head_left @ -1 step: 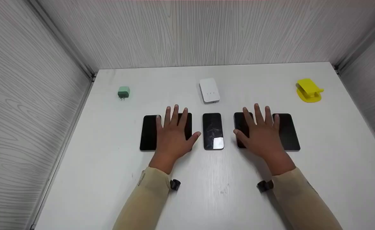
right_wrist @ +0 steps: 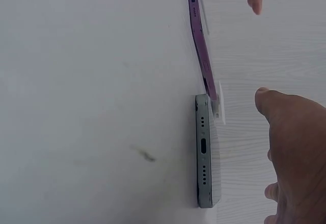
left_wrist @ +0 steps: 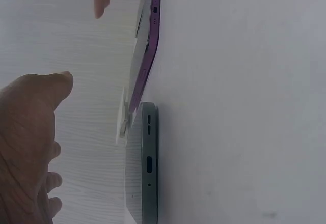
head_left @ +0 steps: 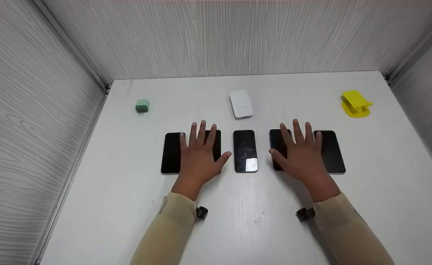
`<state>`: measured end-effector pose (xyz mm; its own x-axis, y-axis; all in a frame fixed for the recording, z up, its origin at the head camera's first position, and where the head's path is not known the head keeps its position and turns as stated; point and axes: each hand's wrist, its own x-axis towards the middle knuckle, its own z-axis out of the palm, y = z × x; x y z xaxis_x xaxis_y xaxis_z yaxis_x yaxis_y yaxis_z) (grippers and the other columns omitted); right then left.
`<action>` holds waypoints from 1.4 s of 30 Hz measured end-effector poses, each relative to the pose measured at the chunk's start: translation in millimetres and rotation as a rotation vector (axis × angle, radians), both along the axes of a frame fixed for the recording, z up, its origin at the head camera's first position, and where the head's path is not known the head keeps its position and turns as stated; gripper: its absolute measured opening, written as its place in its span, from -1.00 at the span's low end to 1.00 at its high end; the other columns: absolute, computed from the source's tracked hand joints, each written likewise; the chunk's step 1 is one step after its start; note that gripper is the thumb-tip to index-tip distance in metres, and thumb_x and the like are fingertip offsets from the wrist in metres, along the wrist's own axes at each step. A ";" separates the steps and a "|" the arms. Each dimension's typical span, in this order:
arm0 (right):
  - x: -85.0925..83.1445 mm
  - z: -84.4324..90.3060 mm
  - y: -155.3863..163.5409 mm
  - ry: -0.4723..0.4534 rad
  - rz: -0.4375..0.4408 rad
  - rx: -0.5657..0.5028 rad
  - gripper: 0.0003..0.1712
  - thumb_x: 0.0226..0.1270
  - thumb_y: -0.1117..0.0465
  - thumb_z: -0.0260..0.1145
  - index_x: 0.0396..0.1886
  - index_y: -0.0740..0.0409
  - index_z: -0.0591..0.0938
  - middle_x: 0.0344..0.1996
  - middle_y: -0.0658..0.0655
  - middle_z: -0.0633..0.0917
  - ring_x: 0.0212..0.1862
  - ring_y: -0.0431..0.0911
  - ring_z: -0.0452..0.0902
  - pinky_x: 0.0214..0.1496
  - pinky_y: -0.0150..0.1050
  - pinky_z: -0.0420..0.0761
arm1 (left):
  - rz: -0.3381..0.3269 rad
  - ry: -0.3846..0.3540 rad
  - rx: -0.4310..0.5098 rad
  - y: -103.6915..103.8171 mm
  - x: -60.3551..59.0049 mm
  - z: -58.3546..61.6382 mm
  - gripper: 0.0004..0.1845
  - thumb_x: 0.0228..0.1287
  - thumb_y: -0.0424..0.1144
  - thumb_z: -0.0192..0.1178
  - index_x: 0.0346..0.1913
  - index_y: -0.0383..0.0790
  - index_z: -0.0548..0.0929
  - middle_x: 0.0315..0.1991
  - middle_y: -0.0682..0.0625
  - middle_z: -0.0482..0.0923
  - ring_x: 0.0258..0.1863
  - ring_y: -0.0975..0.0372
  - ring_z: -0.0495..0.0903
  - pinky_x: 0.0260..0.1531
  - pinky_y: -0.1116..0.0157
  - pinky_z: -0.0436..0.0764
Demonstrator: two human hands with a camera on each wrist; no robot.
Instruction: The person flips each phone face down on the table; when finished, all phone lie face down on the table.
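Several phones lie in a row, dark screens up. My left hand, fingers spread, is palm down above the two on the left, the outer phone and the inner phone. Over the right pair, a phone and the end phone, my right hand spreads the same way. Between the hands lies the middle phone, its edge purple in the left wrist view. Both wrist views show a gap between each hand and the phone or phone below it.
Behind the row stand a green plug adapter at left, a white box-shaped device in the middle and a yellow stand at right. Wood-grain panels enclose the white table at the back and sides.
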<state>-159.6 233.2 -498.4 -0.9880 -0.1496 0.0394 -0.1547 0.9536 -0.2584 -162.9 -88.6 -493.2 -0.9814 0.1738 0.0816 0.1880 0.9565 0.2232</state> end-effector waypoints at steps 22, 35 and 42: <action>3.4 30.3 74.9 -0.126 -0.247 -0.378 0.09 0.68 -0.35 0.10 0.82 0.20 -0.05 0.72 0.48 0.10 0.68 0.50 0.01 0.62 0.51 0.17 | -0.484 -0.065 0.065 151.6 17.3 18.8 -0.03 0.64 0.31 0.09 0.80 -0.13 -0.01 0.79 -0.12 0.03 0.76 0.06 0.11 0.74 -0.01 0.10; 7.0 19.9 125.3 -0.349 -0.403 -0.467 0.13 0.69 -0.44 -0.09 0.82 0.23 -0.17 0.69 0.52 0.16 0.69 0.46 0.09 0.66 0.44 0.18 | -0.623 -0.182 0.002 246.1 19.6 -4.5 -0.19 0.67 0.15 0.15 0.78 0.00 0.16 0.76 -0.10 0.14 0.72 0.12 0.21 0.70 0.17 0.21; 10.4 21.8 128.5 -0.348 -0.420 -0.524 0.09 0.69 -0.43 -0.08 0.81 0.25 -0.05 0.65 0.47 0.31 0.68 0.39 0.17 0.66 0.35 0.26 | -0.558 -0.038 0.030 272.8 14.7 -15.1 -0.44 0.64 -0.03 0.28 0.53 -0.17 0.50 0.39 -0.08 0.60 0.28 0.13 0.64 0.28 0.28 0.64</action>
